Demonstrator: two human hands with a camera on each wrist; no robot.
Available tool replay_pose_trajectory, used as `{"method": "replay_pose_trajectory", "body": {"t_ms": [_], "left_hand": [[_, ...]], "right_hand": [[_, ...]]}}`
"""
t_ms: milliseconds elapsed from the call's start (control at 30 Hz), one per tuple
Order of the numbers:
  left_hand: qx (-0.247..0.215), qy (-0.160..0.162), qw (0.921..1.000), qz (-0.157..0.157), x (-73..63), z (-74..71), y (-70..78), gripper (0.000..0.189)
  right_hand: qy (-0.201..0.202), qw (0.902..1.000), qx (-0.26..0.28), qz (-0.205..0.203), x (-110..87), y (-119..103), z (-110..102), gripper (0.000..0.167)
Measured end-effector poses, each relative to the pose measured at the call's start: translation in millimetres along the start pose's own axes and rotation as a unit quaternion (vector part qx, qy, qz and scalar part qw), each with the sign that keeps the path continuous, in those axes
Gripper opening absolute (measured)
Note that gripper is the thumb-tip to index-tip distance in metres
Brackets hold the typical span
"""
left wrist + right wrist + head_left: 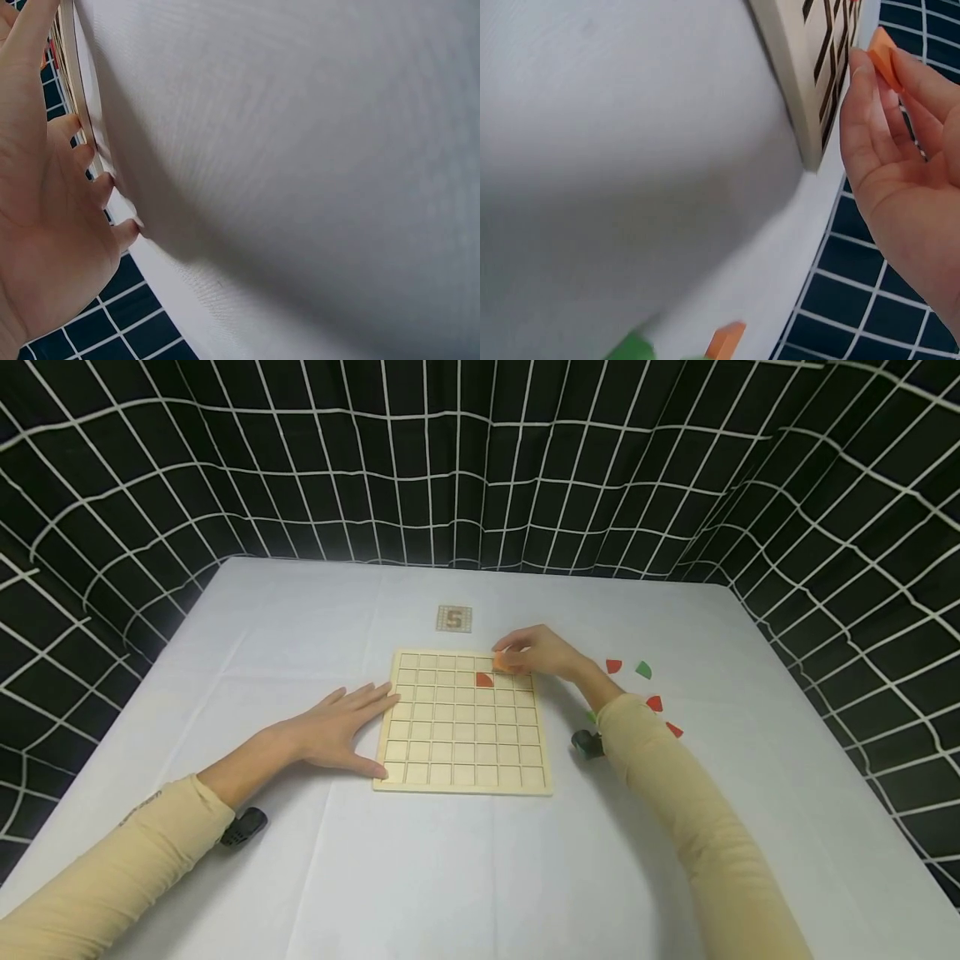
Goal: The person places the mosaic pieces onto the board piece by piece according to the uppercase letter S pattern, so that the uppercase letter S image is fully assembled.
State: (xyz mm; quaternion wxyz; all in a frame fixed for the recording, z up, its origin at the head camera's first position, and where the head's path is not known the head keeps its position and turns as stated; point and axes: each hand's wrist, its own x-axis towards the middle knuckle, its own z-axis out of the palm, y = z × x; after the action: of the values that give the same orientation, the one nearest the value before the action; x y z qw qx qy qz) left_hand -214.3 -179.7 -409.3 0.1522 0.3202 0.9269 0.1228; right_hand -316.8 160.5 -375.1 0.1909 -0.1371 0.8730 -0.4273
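A light wooden board (463, 735) with a grid of square cells lies on the white table. One red quarter-round piece (484, 680) sits in a cell near its far edge. Over the board's far right part, my right hand (542, 652) pinches an orange piece (885, 60) between thumb and fingers. Whether that piece touches the board is hard to tell. My left hand (333, 731) lies spread with straight fingers, its fingertips and thumb touching the board's left edge.
Several loose red and green pieces, among them a green one (643, 669) and a red one (613, 666), lie to the right of the board. Beyond the far edge is a small square tile (454, 619) marked like an S or 5. A black gridded curtain (450, 460) surrounds the table.
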Motion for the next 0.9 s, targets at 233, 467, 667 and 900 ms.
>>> {"method": "replay_pose_trajectory", "body": {"t_ms": [233,467,667,900], "left_hand": [[-0.001,0.005,1.0000,-0.001,-0.3,0.7,-0.5,0.115],[-0.002,0.008,1.0000,0.002,-0.1,1.4,-1.7,0.115],[-0.006,0.003,1.0000,0.004,-0.7,0.0,-0.6,0.115],[-0.003,0.004,0.9999,0.011,-1.7,-0.1,-1.6,0.114]], "right_hand": [[0.002,0.9995,-0.026,-0.021,10.9,-6.3,10.4,0.024],[-0.007,0.9984,-0.033,-0.046,18.5,-11.3,20.2,0.023],[-0.010,0.9977,-0.039,-0.055,22.6,-14.7,26.3,0.022],[-0.025,0.9968,-0.042,-0.063,28.7,-16.3,32.4,0.023]]}}
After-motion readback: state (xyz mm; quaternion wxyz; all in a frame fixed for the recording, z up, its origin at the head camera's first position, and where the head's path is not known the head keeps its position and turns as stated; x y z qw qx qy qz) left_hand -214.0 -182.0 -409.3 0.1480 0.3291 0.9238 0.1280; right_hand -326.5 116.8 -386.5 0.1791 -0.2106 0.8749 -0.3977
